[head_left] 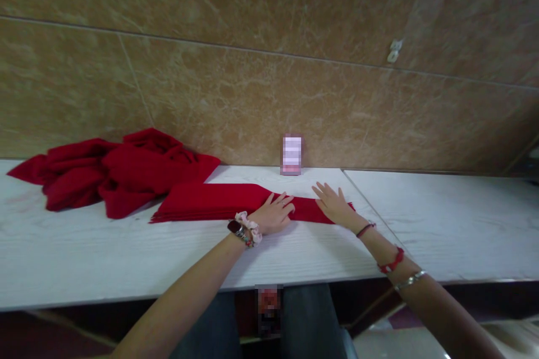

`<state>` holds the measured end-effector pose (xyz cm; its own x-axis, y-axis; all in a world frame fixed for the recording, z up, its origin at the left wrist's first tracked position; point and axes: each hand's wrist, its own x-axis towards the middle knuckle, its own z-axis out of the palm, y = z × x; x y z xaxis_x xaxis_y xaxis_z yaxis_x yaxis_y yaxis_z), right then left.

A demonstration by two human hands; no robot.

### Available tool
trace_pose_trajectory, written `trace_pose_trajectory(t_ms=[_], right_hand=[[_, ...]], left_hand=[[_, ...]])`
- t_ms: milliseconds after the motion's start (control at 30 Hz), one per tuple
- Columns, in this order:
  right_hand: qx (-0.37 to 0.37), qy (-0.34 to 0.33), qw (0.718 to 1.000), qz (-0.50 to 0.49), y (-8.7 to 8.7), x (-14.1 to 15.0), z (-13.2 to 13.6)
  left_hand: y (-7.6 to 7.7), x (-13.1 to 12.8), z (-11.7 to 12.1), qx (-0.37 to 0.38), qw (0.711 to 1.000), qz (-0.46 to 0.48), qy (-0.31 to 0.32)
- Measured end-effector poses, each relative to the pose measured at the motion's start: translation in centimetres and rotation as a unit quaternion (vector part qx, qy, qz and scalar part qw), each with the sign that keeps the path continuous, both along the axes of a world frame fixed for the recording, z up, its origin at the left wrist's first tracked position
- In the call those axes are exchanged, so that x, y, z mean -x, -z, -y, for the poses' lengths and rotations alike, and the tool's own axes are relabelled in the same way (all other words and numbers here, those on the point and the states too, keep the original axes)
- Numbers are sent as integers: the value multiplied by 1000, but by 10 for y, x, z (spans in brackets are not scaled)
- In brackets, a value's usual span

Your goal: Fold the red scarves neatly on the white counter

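Note:
A long folded red cloth (210, 201) lies flat on the white table (105, 252), running from left of centre to the right. My left hand (273, 213) rests flat on the cloth near its middle, fingers stretched out. My right hand (334, 205) lies flat on the cloth's right end, fingers spread. Both hands are open and press down on the cloth. The left wrist wears a watch and a scrunchie; the right arm wears several bracelets.
A crumpled heap of red cloths (109, 171) sits at the back left of the table. A small blurred card (292, 154) stands against the brown marble wall (269, 67). A seam (362, 196) splits the tabletop right of my hands.

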<state>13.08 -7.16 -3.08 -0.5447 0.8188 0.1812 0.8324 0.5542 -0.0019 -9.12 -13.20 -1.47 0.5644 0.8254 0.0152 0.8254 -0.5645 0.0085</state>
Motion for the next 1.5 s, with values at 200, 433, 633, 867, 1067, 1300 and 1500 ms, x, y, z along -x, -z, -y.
trace_pose_trajectory(t_ms=[200, 433, 633, 867, 1067, 1300, 1500], right_hand=[[40, -80, 996, 5, 11, 24, 13], [17, -29, 999, 20, 15, -10, 0], [37, -34, 999, -4, 18, -20, -11], [58, -89, 993, -49, -6, 12, -28], [164, -69, 984, -9, -27, 20, -48], [231, -43, 971, 32, -32, 12, -60], [278, -76, 958, -3, -39, 2, -63]], left_hand=[[8, -3, 1, 23, 999, -11, -31], [6, -9, 4, 73, 996, -10, -57], [3, -8, 7, 102, 994, 6, -25], [4, -7, 6, 97, 995, 13, -22], [-29, 32, 8, -1, 998, 6, 67], [-38, 143, 22, -37, 984, -32, -172], [-19, 176, 31, -56, 971, -39, -228]])
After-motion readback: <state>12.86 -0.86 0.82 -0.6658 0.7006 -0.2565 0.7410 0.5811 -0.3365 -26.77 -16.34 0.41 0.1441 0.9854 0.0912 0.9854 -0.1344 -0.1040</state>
